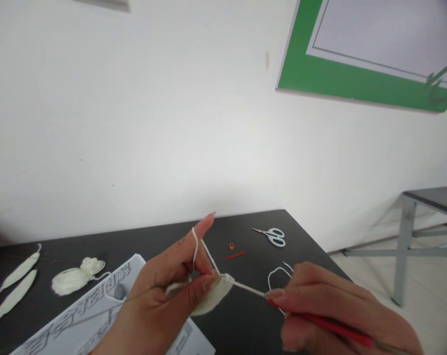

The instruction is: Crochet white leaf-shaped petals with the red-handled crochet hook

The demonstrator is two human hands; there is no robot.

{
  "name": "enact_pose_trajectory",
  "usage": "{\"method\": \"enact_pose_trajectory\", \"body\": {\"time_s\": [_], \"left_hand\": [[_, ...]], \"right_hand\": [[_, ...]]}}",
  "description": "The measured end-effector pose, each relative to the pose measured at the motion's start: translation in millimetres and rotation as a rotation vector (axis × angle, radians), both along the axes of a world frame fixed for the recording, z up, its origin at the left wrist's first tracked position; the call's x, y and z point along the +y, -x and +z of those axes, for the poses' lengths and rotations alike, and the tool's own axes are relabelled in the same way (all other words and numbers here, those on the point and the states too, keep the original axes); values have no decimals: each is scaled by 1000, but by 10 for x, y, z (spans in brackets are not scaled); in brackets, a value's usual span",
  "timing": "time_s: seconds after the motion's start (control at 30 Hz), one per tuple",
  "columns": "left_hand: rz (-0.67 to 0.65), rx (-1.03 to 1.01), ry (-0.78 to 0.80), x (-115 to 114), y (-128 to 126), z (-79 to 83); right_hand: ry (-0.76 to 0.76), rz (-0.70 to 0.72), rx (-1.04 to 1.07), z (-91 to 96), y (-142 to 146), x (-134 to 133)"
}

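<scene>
My left hand (171,286) pinches a cream crochet piece (212,298) between thumb and fingers. White yarn (209,256) loops round its raised index finger and runs down to the top edge of the piece. In my right hand (330,301) is a crochet hook (323,321) with a red handle, gripped by the fingers. Its thin metal shaft points left, and the tip meets the stitches at the edge of the piece. The part of the piece under my left thumb and palm is hidden.
Small scissors (275,236), an orange stitch marker (231,245) and a red needle (235,255) lie on the black table (245,227). A yarn bundle (73,281), two cream leaf-shaped pieces (18,293) and a printed sheet (71,323) are at left. A white wall (171,123) stands behind.
</scene>
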State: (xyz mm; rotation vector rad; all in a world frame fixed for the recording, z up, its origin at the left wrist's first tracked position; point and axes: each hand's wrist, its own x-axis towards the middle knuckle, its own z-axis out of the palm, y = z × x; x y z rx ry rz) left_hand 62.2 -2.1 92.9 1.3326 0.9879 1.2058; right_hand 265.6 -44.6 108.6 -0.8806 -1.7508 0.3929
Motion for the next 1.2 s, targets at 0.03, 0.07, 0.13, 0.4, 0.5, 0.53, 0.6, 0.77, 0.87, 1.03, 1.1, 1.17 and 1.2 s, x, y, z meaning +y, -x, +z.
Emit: {"method": "enact_pose_trajectory", "body": {"time_s": [0.03, 0.07, 0.13, 0.4, 0.5, 0.53, 0.6, 0.77, 0.87, 1.03, 1.1, 1.17, 1.2], "left_hand": [[-38, -12, 24, 14, 9, 12], [-74, -21, 43, 28, 18, 21], [-142, -24, 71, 57, 34, 26], [-347, 65, 111, 170, 111, -27], [-423, 63, 105, 198, 129, -47], [-440, 59, 111, 203, 132, -52], [-480, 57, 130, 204, 133, -59], [-473, 50, 150, 194, 126, -68], [-486, 68, 117, 202, 127, -76], [-388, 79, 63, 209, 93, -79], [-308, 59, 41, 199, 60, -77], [-210, 38, 27, 182, 24, -73], [-164, 25, 23, 173, 8, -70]], "right_hand": [[7, 2, 53, -12, -7, 25], [12, 17, 91, -32, -8, 50], [29, 62, 129, -77, 0, 97], [110, 158, 196, -155, -59, 208], [101, 211, 170, -147, -88, 226], [96, 231, 162, -146, -95, 231], [100, 252, 169, -151, -105, 237], [197, 253, 367, -242, -112, 268], [426, 289, 586, -340, -83, 343], [788, 308, 930, -494, 50, 530], [880, 340, 1019, -531, 110, 576], [908, 357, 1087, -553, 159, 592], [903, 357, 1112, -560, 177, 591]]}}
